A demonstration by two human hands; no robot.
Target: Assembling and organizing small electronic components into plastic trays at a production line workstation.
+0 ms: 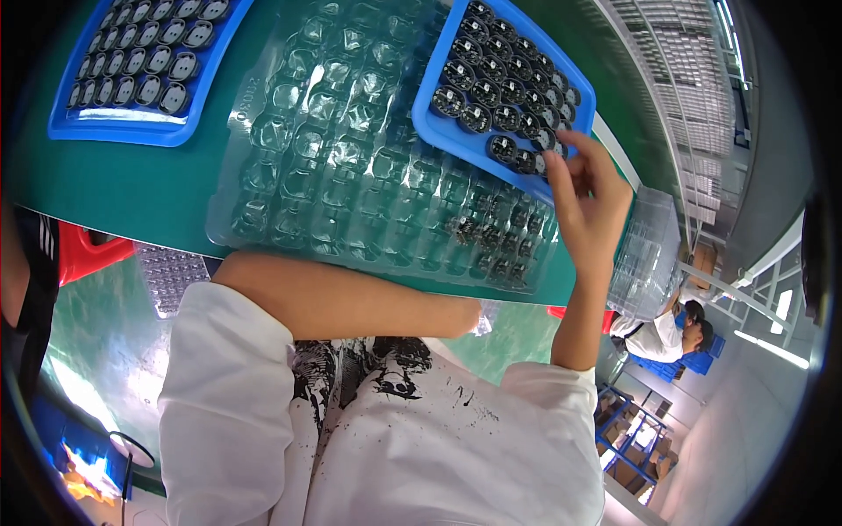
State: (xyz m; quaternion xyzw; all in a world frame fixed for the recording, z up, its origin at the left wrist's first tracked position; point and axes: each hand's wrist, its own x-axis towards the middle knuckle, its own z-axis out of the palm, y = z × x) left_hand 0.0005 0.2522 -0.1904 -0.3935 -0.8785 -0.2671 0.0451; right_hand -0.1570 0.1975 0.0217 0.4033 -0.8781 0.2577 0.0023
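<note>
My right hand [595, 197] reaches over the near right corner of a blue tray [485, 159]. Its thumb and forefinger close around one of the round black parts [506, 117] there, partly hidden by the fingers. Rows of these parts, with metallic details, fill most of that tray. Beneath the tray's near side lies a clear plastic blister tray [303, 188] with many moulded pockets; several at its right end hold small dark parts [500, 237]. My left forearm lies along the table's front edge. Of my left hand [472, 319] only the wrist end shows, beside a bit of clear plastic; its fingers are hidden.
Another blue tray [167, 138] with rows of round parts sits at the far left of the green table [175, 188]. Stacked clear plastic trays [646, 254] stand to the right. A red stool [83, 254] is at the lower left. Another person [662, 337] works farther off at the right.
</note>
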